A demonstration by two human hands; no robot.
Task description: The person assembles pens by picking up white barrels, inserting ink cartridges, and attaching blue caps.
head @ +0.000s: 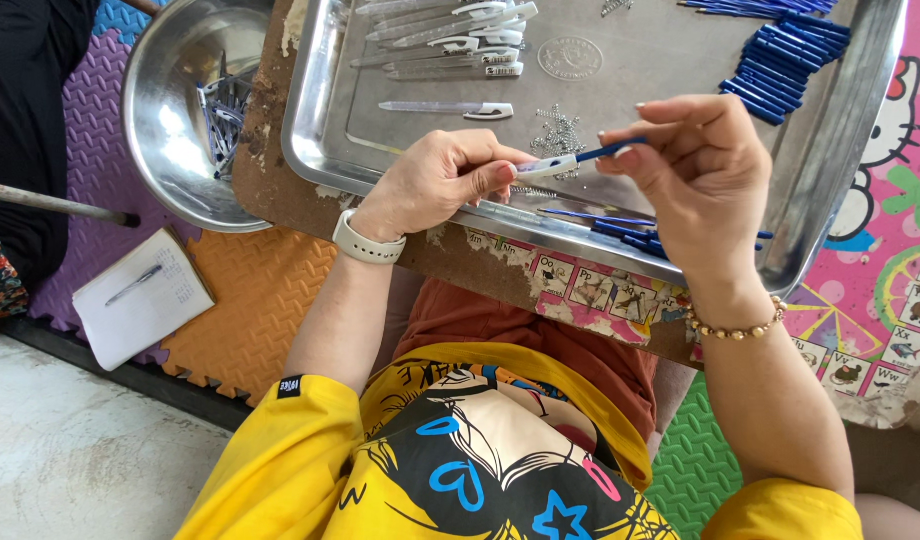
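My left hand [435,180] pinches the clear barrel of a pen [552,165] over the near rim of a steel tray [830,170]. My right hand [705,170] grips the blue rear part of the same pen [608,152], so both hands hold it level between them. A pile of small metal springs [558,130] lies in the tray just behind the pen. Finished clear-and-white pens [450,40] lie in a row at the tray's far left. Blue pen parts [785,60] are stacked at the far right, and a few more blue parts [620,228] lie under my hands.
A round steel bowl [170,120] with pen parts stands left of the tray. A notebook with a pen [140,295] lies on the foam floor mats. The tray rests on a low board [270,190] over my lap. A metal rod [50,202] crosses at the left.
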